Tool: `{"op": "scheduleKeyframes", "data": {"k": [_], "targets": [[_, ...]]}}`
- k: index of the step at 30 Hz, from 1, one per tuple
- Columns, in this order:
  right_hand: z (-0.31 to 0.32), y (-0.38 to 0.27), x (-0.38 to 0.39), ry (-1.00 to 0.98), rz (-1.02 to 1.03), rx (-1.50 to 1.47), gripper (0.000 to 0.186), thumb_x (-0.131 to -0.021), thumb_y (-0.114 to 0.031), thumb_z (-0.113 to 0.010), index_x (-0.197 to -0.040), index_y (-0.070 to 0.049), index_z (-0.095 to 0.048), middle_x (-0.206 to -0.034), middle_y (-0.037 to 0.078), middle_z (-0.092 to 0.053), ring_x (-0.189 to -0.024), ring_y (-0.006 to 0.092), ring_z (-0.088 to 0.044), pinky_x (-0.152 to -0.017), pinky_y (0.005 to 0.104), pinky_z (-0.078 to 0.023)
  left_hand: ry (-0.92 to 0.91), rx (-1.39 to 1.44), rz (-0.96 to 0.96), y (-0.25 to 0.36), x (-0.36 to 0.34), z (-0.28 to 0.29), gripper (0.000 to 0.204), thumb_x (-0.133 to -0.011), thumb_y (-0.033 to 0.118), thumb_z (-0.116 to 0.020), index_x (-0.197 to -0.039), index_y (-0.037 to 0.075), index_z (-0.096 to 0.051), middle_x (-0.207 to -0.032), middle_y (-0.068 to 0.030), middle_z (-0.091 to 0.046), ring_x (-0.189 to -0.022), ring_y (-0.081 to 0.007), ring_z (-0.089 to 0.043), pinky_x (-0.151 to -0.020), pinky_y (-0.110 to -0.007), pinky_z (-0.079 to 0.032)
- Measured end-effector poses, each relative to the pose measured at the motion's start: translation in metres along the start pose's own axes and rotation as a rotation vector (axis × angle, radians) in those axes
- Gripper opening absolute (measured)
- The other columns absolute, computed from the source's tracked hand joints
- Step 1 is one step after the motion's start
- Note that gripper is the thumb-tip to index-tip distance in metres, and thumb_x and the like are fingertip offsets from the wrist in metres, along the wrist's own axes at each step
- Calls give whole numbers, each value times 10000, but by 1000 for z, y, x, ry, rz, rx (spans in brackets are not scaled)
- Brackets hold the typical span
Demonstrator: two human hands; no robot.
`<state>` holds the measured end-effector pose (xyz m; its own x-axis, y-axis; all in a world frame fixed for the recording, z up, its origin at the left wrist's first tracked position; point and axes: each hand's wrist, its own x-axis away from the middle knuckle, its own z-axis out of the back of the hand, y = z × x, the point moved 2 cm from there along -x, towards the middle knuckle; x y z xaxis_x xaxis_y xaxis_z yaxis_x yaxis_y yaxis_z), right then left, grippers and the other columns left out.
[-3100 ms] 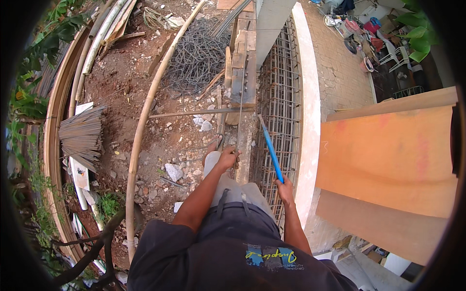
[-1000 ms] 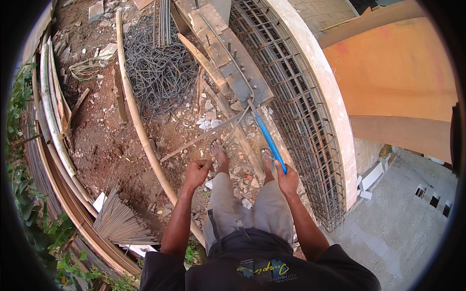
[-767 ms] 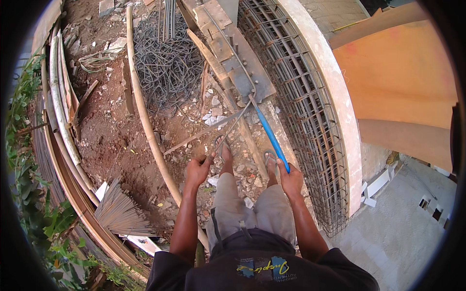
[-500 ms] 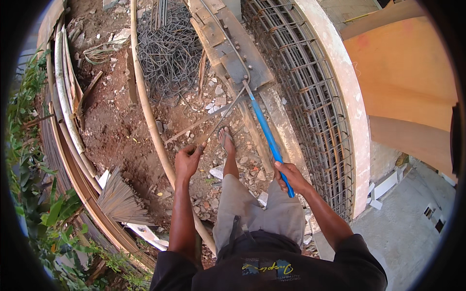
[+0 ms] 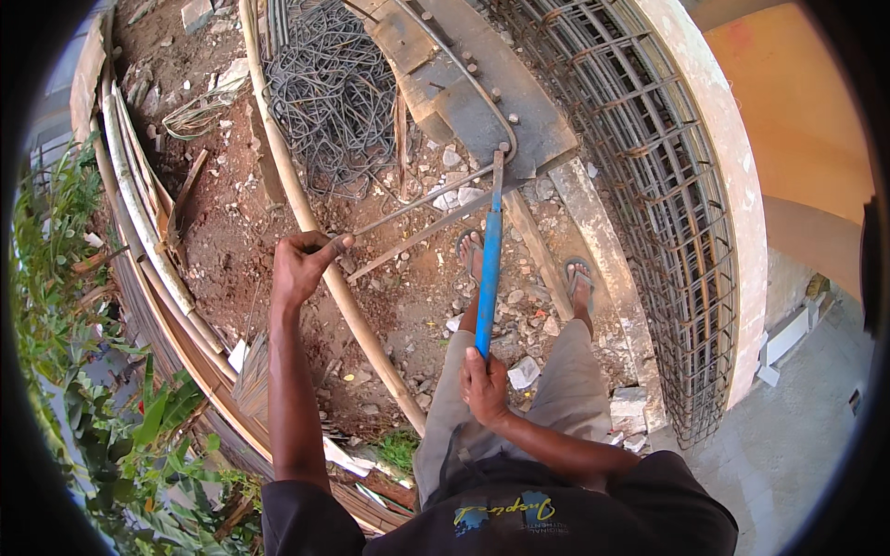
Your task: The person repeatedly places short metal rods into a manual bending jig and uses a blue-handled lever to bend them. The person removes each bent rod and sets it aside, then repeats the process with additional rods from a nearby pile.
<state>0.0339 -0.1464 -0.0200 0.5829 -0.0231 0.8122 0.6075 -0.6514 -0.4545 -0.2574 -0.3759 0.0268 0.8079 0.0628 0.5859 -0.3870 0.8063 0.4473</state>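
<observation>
Lettering stood on the front of the person's dark shirt (image 5: 408,536), upside down in this downward view: one word in slanted yellow script (image 5: 503,511), running across light blue printed patches (image 5: 470,524). Below its right part, on the same cloth, sat faint smaller print (image 5: 547,531), too tiny to read.

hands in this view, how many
2: the left hand pinches the thin bent rod; the right hand grips the blue-handled tool. No others show.
</observation>
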Motion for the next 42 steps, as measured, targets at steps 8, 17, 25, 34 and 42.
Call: {"op": "scheduleKeyframes", "data": {"k": [8, 17, 25, 34, 42], "targets": [[60, -40, -7, 83, 171, 400, 495, -1055, -379, -740, -705, -89, -544, -590, -47, -486, -533, 61, -425, -493, 317, -351, -77, -208, -149, 25, 28, -32, 634, -907, 633, -794, -1044, 15, -816, -792, -135, -746, -741, -251, -703, -701, -445, -543], [112, -174, 88, 92, 569, 747, 378, -967, -316, -847, -821, 8, -718, -603, 29, -565, -558, 90, -464, -531, 332, -400, 524, -193, -458, 114, 129, -14, 321, -888, 388, -855, -924, 74, -800, -772, -98, -703, -684, -283, -691, -646, -447, -530], [188, -241, 115, 300, 633, 778, 350, -985, -282, -824, -810, -3, -707, -616, -5, -552, -579, 69, -472, -526, 322, -405, 1005, 127, -641, 172, 328, 111, 152, -939, 151, -877, -946, 13, -814, -646, 47, -557, -581, -37, -435, -514, -274, -280], [182, -302, 103, -64, 593, 652, 407, -1090, -321, -684, -1318, 13, -728, -1135, 111, -778, -1090, 175, -721, -950, 336, -556, 745, 141, -286, 149, 286, 50, 406, -941, 492, -837, -996, 91, -866, -626, -38, -658, -568, -110, -549, -526, -345, -386], [141, -256, 56, 131, 375, 714, 349, -1030, -331, -767, -1188, -20, -748, -816, 36, -678, -687, 110, -634, -637, 304, -532, 393, 4, -98, 96, 108, 1, 622, -891, 727, -746, -1082, 149, -874, -755, -133, -769, -719, -287, -742, -711, -440, -567]]}}
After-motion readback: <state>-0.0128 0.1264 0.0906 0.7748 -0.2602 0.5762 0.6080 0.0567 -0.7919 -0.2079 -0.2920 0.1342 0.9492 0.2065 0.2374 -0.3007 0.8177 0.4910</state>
